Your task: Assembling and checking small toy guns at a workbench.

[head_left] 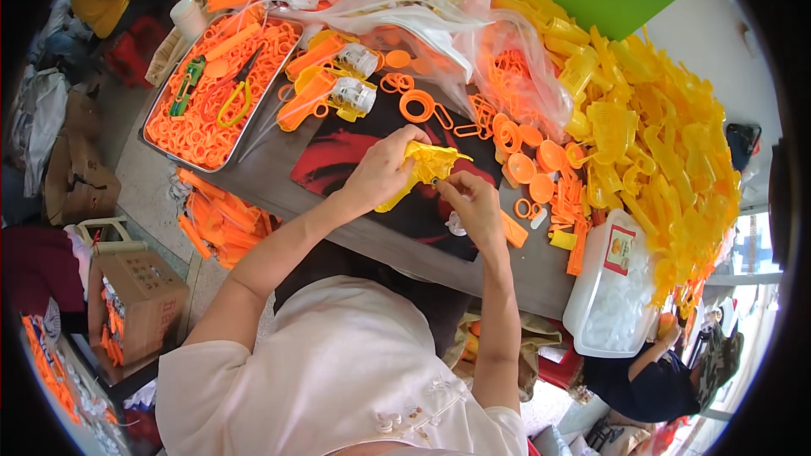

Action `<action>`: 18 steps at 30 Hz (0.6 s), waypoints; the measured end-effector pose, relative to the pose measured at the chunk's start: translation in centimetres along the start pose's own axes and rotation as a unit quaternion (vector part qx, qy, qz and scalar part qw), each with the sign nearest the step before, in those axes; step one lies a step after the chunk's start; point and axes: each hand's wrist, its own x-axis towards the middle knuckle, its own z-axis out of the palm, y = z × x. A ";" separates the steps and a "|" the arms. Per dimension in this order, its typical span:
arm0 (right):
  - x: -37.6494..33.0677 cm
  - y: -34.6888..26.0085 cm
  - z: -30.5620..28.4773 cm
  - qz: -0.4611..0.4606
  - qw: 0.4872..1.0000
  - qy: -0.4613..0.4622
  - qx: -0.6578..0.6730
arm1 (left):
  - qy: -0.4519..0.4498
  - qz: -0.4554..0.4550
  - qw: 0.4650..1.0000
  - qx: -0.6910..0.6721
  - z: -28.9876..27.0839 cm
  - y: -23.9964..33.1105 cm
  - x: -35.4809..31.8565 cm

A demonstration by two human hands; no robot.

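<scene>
My left hand (378, 173) is closed around a translucent yellow plastic shell (429, 162), held up over the dark red-and-black mat (338, 156). My right hand (475, 209) pinches at the shell's lower right edge. A small dark piece shows by its fingertips, too small to name. Below the right hand lies a small clear plastic part (455, 224) on the mat. Beyond my hands are orange rings (416, 106) and orange loop clips (480, 116). Two orange-and-yellow assemblies with clear-silver ends (353, 96) rest at the mat's far left.
At left, a metal tray (221, 167) holds orange rings, yellow-handled scissors (235, 104) and green-handled cutters (187, 84). Yellow shells (650, 135) are heaped at right. Beside them stands a white tub (583, 308) of clear parts. Plastic bags (422, 0) line the back. Another person (646, 384) sits at lower right.
</scene>
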 end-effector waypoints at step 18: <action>0.0 0.2 -0.7 -0.030 0.999 0.024 -0.012 | 0.031 0.097 0.990 0.098 1.1 0.5 0.2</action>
